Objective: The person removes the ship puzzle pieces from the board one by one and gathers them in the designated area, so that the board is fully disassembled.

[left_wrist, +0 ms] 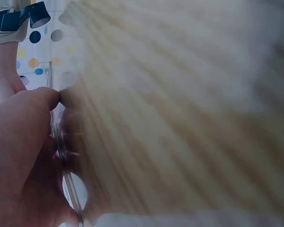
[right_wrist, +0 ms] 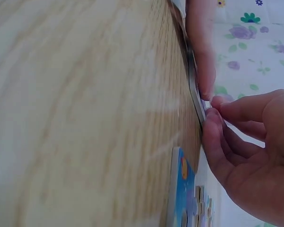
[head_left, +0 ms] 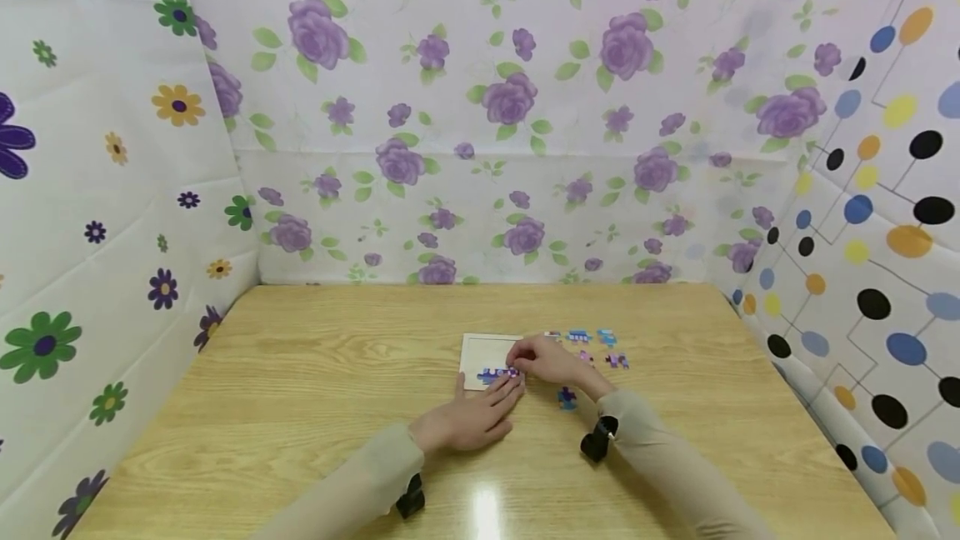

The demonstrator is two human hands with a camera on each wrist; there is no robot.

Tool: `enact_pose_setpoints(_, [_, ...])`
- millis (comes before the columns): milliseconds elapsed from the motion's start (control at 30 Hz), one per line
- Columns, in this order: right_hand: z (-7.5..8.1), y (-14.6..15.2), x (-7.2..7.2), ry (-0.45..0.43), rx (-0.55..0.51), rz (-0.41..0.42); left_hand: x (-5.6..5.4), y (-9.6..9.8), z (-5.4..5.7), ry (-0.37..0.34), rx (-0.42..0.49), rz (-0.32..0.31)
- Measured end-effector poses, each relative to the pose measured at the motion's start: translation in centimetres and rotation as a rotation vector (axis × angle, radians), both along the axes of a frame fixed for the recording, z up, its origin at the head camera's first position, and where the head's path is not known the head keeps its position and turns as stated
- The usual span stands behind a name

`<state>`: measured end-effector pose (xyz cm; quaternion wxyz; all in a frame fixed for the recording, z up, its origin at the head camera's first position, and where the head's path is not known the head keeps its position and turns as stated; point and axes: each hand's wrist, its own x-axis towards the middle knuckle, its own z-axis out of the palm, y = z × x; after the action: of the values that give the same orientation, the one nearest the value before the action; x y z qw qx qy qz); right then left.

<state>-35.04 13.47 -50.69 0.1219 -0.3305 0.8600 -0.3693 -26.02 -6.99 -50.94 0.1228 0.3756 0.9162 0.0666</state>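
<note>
A white puzzle tray (head_left: 480, 350) lies on the table, with a short row of joined purple and blue jigsaw pieces (head_left: 491, 375) along its near side. My left hand (head_left: 476, 419) rests palm down at the tray's near edge, fingers stretched toward the row's right end and thumb at the tray's left side. At that right end my right hand (head_left: 551, 361) pinches a small jigsaw piece between thumb and fingertips, which mostly cover it. The right wrist view shows these fingertips (right_wrist: 215, 106) right at the tray's rim, close to the left hand's fingers (right_wrist: 206, 75).
Several loose jigsaw pieces (head_left: 578, 336) lie right of the tray, beyond the right hand. Another blue and purple piece (head_left: 567, 397) sits nearer, beside the right wrist. The wooden table (head_left: 337, 357) meets patterned cloth walls at the back and sides.
</note>
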Motion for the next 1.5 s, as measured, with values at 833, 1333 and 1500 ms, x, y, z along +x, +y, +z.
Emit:
enact_pose_setpoints(833, [1.4, -4.3, 1.1, 0.068, 0.202, 0.039, 0.0, 0.2, 0.4, -0.058, -0.059, 0.035])
enact_pose_setpoints(1333, [1.1, -3.5, -0.1, 0.014, 0.036, -0.006, -0.1, 0.0, 0.4, -0.049, -0.044, 0.019])
enact_pose_setpoints(1500, [1.5, -3.1, -0.2, 0.029, 0.001, -0.025, 0.0, 0.2, 0.4, -0.065, -0.030, 0.017])
